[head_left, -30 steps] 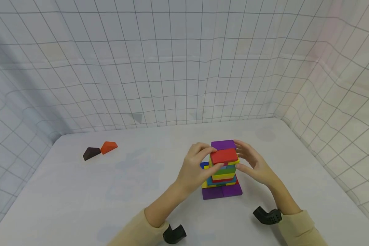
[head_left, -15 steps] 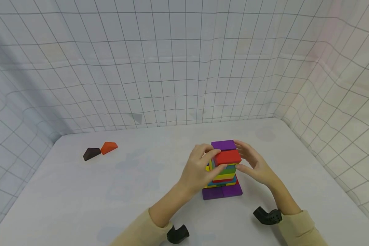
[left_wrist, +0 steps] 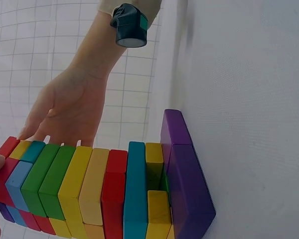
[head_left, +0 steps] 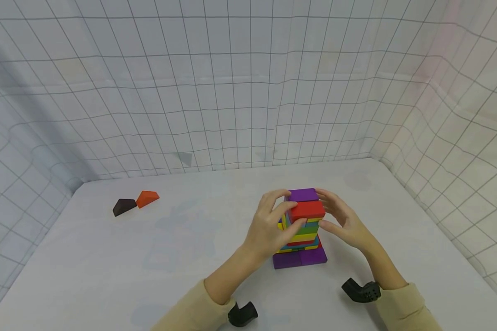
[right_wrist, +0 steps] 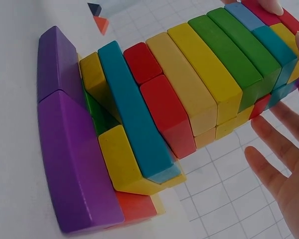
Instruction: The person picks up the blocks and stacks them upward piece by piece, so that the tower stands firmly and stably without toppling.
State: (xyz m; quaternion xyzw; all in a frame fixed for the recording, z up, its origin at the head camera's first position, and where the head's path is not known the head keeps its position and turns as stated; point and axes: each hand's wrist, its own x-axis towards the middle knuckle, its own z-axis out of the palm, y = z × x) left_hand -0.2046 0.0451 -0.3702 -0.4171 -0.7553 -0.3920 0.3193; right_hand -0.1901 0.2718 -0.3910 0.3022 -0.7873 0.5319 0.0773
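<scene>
A tower of coloured wooden blocks (head_left: 308, 238) stands right of the table's middle on a base with purple blocks (right_wrist: 84, 164) at its front. My left hand (head_left: 265, 231) pinches the red block (head_left: 308, 210) at the top front, thumb on its near side and index at its left edge. Another left finger reaches the purple block (head_left: 303, 195) just behind it. On the tower's right, my right hand (head_left: 349, 227) curves loosely around the upper layers, its fingers (right_wrist: 266, 167) fairly straight. Whether every right fingertip touches the blocks I cannot tell.
A dark brown block (head_left: 124, 207) and an orange block (head_left: 147, 198) lie together at the table's far left. White sheets (head_left: 232, 82) with a grid pattern hang around the table (head_left: 182, 257). Black camera mounts (head_left: 361, 290) sit at both wrists.
My left hand has shifted right, sliding the red block rightward until it lines up with the tower. One left finger has moved onto the purple block. My right hand has stayed still.
</scene>
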